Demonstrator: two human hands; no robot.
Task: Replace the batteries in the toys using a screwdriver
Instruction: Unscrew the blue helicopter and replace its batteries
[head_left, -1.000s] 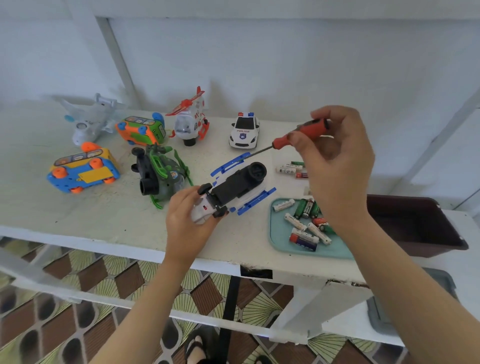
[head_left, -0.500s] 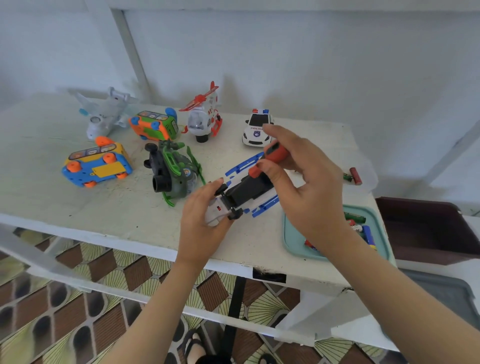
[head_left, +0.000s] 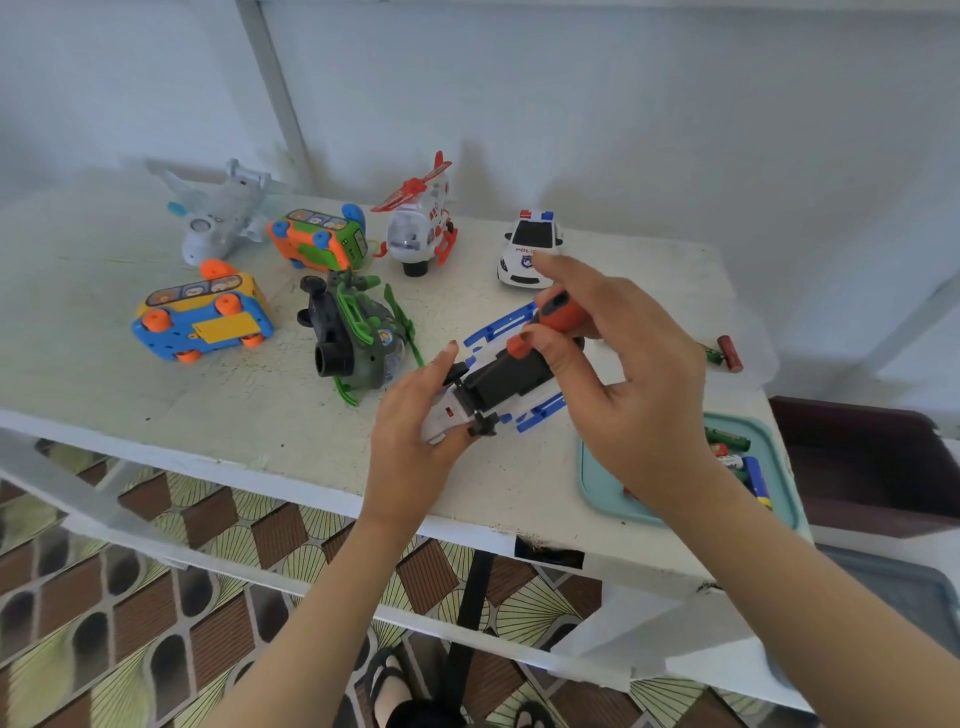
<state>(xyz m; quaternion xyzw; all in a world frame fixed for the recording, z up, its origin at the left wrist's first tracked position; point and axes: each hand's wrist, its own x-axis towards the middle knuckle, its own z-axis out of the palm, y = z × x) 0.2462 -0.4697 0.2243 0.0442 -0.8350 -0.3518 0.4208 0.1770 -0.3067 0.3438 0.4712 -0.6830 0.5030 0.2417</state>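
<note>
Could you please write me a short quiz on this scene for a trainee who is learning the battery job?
1. True or false: the right hand pinches the red screwdriver over the upturned white-and-blue toy.
2. Where do most of the visible batteries lie? A) in a jar B) on the teal tray C) in a drawer.
3. Besides the toy that the left hand holds, how many other toys are on the table?
Key: 1 true; 2 B; 3 six.
</note>
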